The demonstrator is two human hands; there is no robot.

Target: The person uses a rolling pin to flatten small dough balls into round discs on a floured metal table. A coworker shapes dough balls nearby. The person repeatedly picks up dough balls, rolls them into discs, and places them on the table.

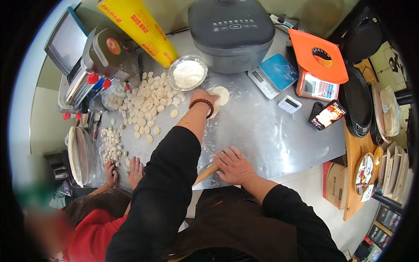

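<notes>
My left hand (202, 97), with a brown bead bracelet at the wrist, reaches to round rolled dough wrappers (222, 95) just below a glass bowl of flour (188, 72). Its fingers are largely hidden. Near the front edge of the metal table (255, 131), my right hand (234, 165) rests on the end of a wooden rolling pin (207, 174), fingers spread and slightly bent. Many flattened dough discs (147, 101) lie to the left, and small round dough pieces (112, 144) lie nearer the co-worker.
A co-worker's hands (135, 172) are at the left front edge. A dough machine (108, 55), yellow wrap box (140, 29) and black cooker (230, 36) stand behind. To the right are a blue-topped scale (278, 72), a white timer (289, 104), an orange scale (317, 62) and a phone (327, 114).
</notes>
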